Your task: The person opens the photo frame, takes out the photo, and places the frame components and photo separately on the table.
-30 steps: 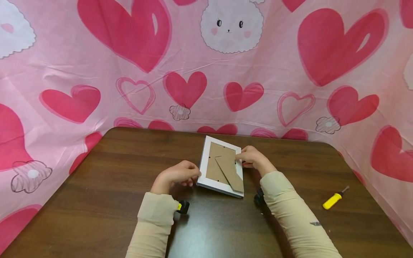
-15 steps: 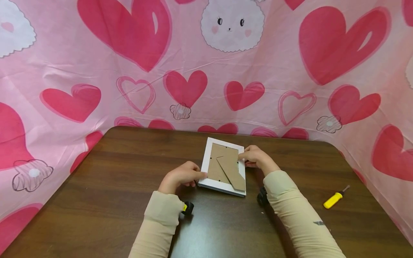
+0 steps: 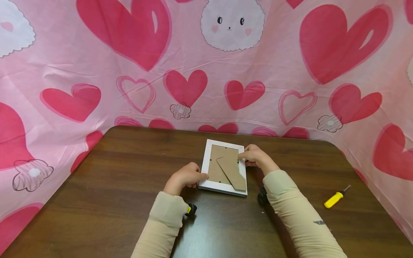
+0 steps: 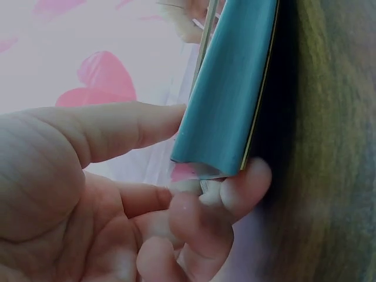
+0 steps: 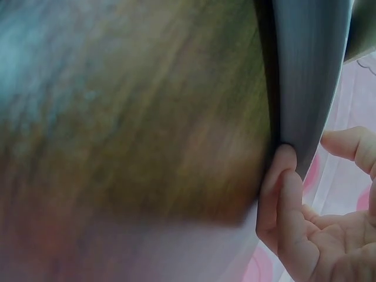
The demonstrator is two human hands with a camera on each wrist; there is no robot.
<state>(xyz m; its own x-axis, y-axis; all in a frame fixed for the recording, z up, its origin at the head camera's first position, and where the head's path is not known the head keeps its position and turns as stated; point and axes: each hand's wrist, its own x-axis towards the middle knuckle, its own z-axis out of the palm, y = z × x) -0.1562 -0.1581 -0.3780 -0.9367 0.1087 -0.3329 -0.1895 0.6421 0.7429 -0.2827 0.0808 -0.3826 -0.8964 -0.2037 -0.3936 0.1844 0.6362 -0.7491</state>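
Note:
A white picture frame [image 3: 205, 162] lies back side up between my hands, low over the table. Its brown backing board [image 3: 214, 168] carries a slanted stand leg [image 3: 237, 179]. With thumb above and fingers beneath, my left hand [image 3: 184, 177] grips the near left corner. In the left wrist view the frame's bluish side edge [image 4: 226, 88] sits between thumb and fingers. On the far right side, my right hand [image 3: 256, 157] pinches the frame, its thumb on the back. Two fingers [image 5: 288, 194] press the outer edge [image 5: 311, 64] in the right wrist view.
A screwdriver [image 3: 335, 199] with a yellow handle lies on the right of the dark wooden table [image 3: 129, 200]. Behind the table hangs a pink cloth [image 3: 193, 53] printed with hearts. Small camera straps sit at both wrists.
The picture frame has shifted slightly right and its far edge has come down a little. My left hand has moved right, bringing its thumb onto the frame's back.

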